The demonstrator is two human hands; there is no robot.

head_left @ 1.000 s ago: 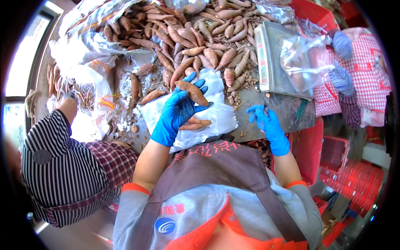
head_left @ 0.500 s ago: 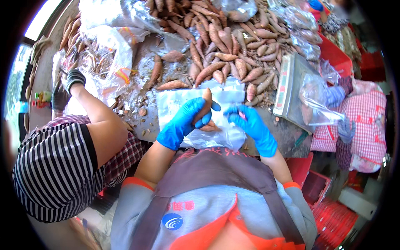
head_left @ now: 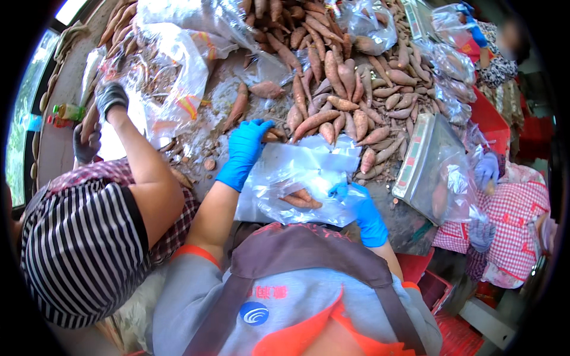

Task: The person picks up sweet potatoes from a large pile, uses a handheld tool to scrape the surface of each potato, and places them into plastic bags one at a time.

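My left hand (head_left: 242, 149), in a blue glove, reaches to the near edge of the pile. Its fingers curl over a sweet potato (head_left: 274, 136), which is partly hidden under them. A clear plastic bag (head_left: 270, 196) lies in front of me with a few sweet potatoes (head_left: 301, 200) inside. At the bag's right side, my right hand (head_left: 363, 212), also gloved in blue, pinches the film between its fingers. More flat plastic bags (head_left: 314, 155) lie beneath and beyond it.
A big heap of sweet potatoes (head_left: 341, 77) covers the far table. On the right stands a scale (head_left: 415, 157). A co-worker in a striped top (head_left: 77, 249) works at the left with gloved hands (head_left: 111, 98); another in checked clothing (head_left: 504, 207) is at the right.
My left hand has put its sweet potato into the bag and moved away to another one by the pile. My right hand has come down onto the bag's edge. The view has shifted slightly.
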